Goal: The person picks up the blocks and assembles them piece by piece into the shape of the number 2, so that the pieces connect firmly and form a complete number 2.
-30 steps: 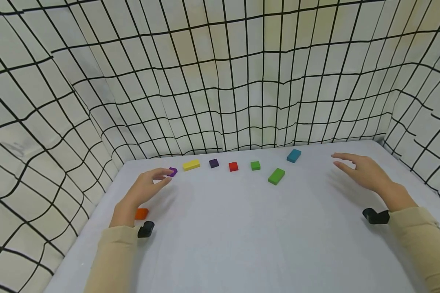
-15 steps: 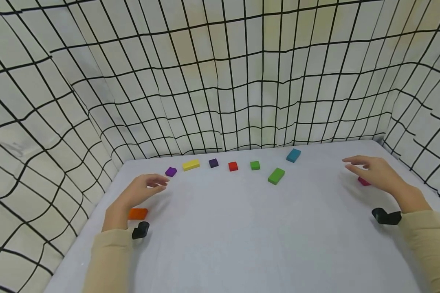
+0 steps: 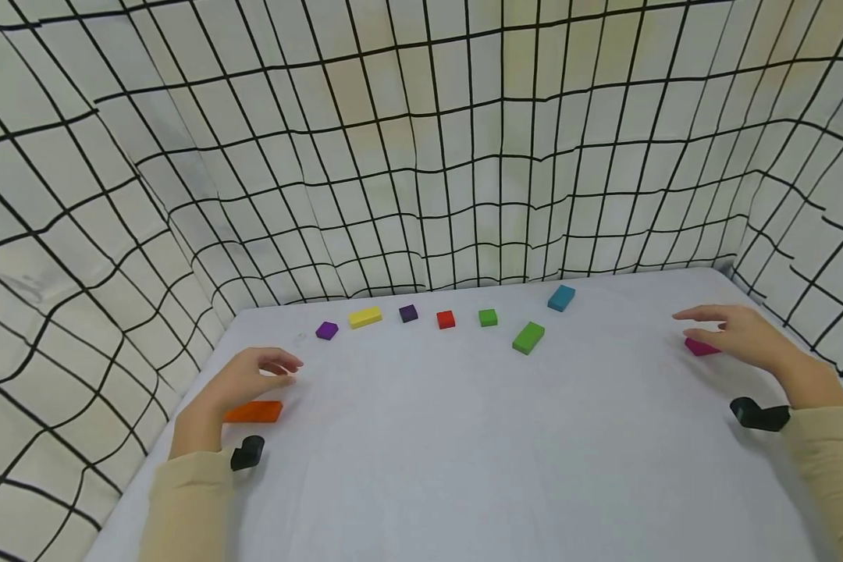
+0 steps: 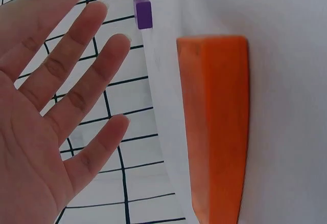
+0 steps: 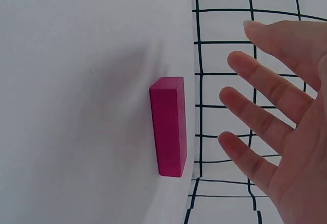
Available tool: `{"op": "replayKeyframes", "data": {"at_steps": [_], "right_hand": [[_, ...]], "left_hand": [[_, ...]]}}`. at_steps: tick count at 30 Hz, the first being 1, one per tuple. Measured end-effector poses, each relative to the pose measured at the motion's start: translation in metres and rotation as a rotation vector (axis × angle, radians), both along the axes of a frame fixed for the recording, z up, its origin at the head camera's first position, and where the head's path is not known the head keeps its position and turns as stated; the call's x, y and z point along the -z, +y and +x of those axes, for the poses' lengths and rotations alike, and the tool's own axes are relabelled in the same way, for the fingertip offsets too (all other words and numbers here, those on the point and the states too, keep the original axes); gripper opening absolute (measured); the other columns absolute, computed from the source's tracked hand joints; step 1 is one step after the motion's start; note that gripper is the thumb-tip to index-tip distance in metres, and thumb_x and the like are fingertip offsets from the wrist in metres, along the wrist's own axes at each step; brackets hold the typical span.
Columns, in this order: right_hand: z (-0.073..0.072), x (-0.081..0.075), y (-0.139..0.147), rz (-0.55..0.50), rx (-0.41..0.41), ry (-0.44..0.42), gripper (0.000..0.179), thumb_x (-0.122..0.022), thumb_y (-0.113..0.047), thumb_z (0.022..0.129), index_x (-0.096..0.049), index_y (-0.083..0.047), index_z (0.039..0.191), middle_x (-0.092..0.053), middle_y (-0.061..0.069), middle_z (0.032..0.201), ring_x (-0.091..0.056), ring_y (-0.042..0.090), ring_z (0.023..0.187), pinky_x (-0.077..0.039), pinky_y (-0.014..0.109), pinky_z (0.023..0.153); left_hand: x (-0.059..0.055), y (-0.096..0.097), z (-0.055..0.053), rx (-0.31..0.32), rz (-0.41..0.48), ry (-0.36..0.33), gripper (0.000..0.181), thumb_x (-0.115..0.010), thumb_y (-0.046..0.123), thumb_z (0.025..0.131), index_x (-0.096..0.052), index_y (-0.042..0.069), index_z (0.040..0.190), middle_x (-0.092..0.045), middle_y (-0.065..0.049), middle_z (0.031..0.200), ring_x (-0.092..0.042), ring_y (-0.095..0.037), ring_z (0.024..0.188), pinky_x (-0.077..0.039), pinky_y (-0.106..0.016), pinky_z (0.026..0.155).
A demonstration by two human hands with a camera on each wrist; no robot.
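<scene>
My left hand point(image 3: 249, 377) hovers over the left side of the table, fingers relaxed and holding nothing. Beneath it lies a long orange block point(image 3: 255, 411), partly covered by the wrist in the head view; the left wrist view shows the orange block point(image 4: 217, 127) lying below the spread fingers. On the far right, my right hand point(image 3: 741, 336) is held above a magenta block point(image 3: 699, 346), which it partly hides. In the right wrist view the magenta block point(image 5: 169, 127) lies apart from the loosely extended fingers, with nothing in the palm.
Along the back of the white table point(image 3: 421, 468) lie a purple block point(image 3: 327, 331), a yellow block point(image 3: 365, 317), a dark purple block point(image 3: 408, 313), a red block point(image 3: 446, 319), a small green cube point(image 3: 488, 318), a longer green block point(image 3: 528, 338) and a blue block point(image 3: 561, 297). Black-gridded white walls surround it.
Both hands have moved outward, the left one to the left and nearer, the right one to the right. The magenta block has come into sight, and more of the orange block shows.
</scene>
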State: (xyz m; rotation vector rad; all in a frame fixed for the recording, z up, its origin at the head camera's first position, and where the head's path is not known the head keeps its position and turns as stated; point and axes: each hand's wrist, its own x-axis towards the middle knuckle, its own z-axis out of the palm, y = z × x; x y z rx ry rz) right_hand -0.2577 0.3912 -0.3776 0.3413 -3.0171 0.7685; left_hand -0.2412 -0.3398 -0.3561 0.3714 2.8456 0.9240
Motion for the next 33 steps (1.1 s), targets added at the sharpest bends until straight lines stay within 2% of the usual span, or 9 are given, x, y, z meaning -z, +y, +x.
{"op": "replayKeyframes", "data": {"at_steps": [5, 11, 16, 20, 24, 28, 33], "right_hand": [[0.0, 0.004, 0.007, 0.003, -0.008, -0.021, 0.039, -0.063, -0.021, 0.102, -0.063, 0.002, 0.133, -0.05, 0.041, 0.136, -0.05, 0.06, 0.12, -0.041, 0.073, 0.094], [0.001, 0.008, 0.013, 0.034, -0.038, -0.023, 0.037, -0.066, -0.019, 0.1, -0.065, 0.004, 0.129, -0.055, 0.039, 0.132, -0.045, 0.058, 0.123, -0.037, 0.075, 0.095], [0.002, 0.01, 0.016, 0.067, -0.046, -0.017, 0.038, -0.067, -0.018, 0.099, -0.065, 0.005, 0.129, -0.058, 0.038, 0.129, -0.049, 0.058, 0.118, -0.038, 0.076, 0.093], [0.004, 0.013, 0.019, 0.07, -0.053, -0.024, 0.04, -0.068, -0.02, 0.098, -0.065, 0.005, 0.129, -0.059, 0.037, 0.127, -0.051, 0.056, 0.116, -0.04, 0.075, 0.092], [0.004, 0.017, 0.023, 0.057, -0.056, -0.033, 0.04, -0.071, -0.018, 0.096, -0.065, 0.005, 0.128, -0.061, 0.035, 0.125, -0.052, 0.054, 0.114, -0.042, 0.073, 0.091], [0.003, 0.019, 0.025, 0.051, -0.055, -0.04, 0.044, -0.073, -0.016, 0.094, -0.063, 0.007, 0.13, -0.058, 0.037, 0.128, -0.05, 0.054, 0.116, -0.043, 0.071, 0.092], [0.0, 0.022, 0.027, 0.047, -0.033, -0.067, 0.048, -0.073, -0.013, 0.093, -0.059, 0.009, 0.134, -0.052, 0.04, 0.132, -0.047, 0.057, 0.116, -0.043, 0.072, 0.093]], "left_hand": [[-0.001, -0.008, 0.004, -0.002, -0.01, -0.003, 0.03, -0.074, 0.011, 0.093, -0.072, 0.001, 0.121, -0.07, -0.016, 0.117, -0.062, -0.034, 0.108, -0.052, -0.05, 0.093], [-0.003, -0.017, 0.012, -0.06, -0.025, -0.089, 0.025, -0.074, 0.013, 0.092, -0.073, 0.004, 0.116, -0.067, -0.015, 0.119, -0.06, -0.032, 0.108, -0.051, -0.042, 0.089], [-0.004, -0.025, 0.017, -0.065, -0.034, -0.133, 0.029, -0.068, 0.011, 0.094, -0.07, 0.005, 0.122, -0.064, -0.018, 0.124, -0.057, -0.036, 0.112, -0.051, -0.051, 0.092], [-0.004, -0.03, 0.018, -0.064, -0.066, -0.156, 0.033, -0.072, 0.021, 0.094, -0.071, 0.009, 0.124, -0.063, -0.021, 0.126, -0.055, -0.04, 0.116, -0.05, -0.054, 0.09], [-0.003, -0.033, 0.019, -0.054, -0.093, -0.175, 0.04, -0.079, 0.026, 0.089, -0.071, 0.011, 0.126, -0.06, -0.025, 0.13, -0.052, -0.044, 0.121, -0.05, -0.053, 0.087], [0.0, -0.037, 0.021, -0.019, -0.099, -0.165, 0.044, -0.084, 0.022, 0.085, -0.071, 0.008, 0.125, -0.058, -0.025, 0.131, -0.05, -0.047, 0.121, -0.051, -0.055, 0.088], [0.007, -0.039, 0.02, 0.017, -0.101, -0.126, 0.043, -0.086, 0.017, 0.083, -0.073, 0.007, 0.122, -0.063, -0.02, 0.124, -0.053, -0.043, 0.114, -0.051, -0.053, 0.091]]}}
